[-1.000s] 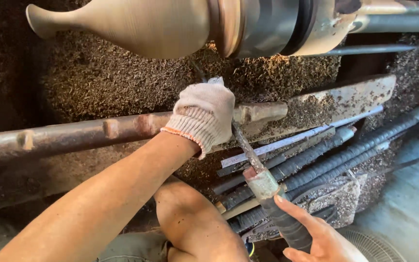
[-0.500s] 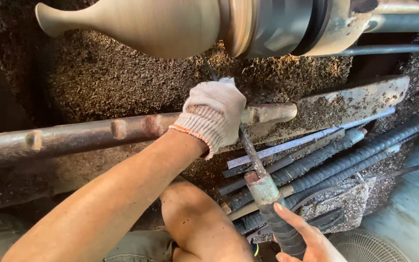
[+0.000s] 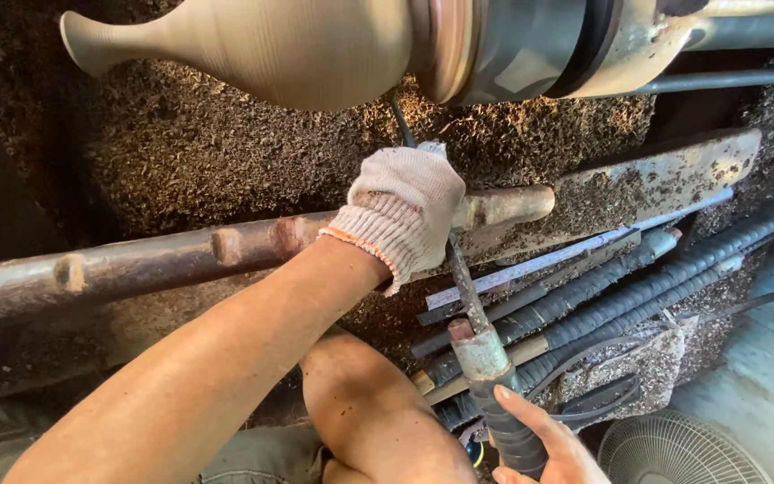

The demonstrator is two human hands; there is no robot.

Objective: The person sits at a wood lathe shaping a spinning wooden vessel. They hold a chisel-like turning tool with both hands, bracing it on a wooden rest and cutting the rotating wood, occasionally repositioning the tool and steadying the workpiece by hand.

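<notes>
A pale vase-shaped wooden piece (image 3: 262,49) is mounted on a lathe chuck (image 3: 530,40) along the top of the head view. My left hand (image 3: 405,211), in a white knit glove, is closed over a long turning chisel (image 3: 463,287) where it lies on the rusty tool rest bar (image 3: 154,264). The chisel's dark tip (image 3: 398,116) reaches up to the underside of the wooden piece. My bare right hand (image 3: 544,444) grips the chisel's taped handle (image 3: 503,421) at the bottom edge.
Wood shavings (image 3: 181,143) cover the lathe bed behind the bar. Several spare long tools with wrapped handles (image 3: 638,287) lie at the right. A white fan guard (image 3: 674,448) sits at bottom right. My bare knee (image 3: 369,412) is below the left forearm.
The view has shifted so the lathe and hands sit further right and lower. My gloved hand stays on the rest; the chisel tip has come closer to the wood's underside.
</notes>
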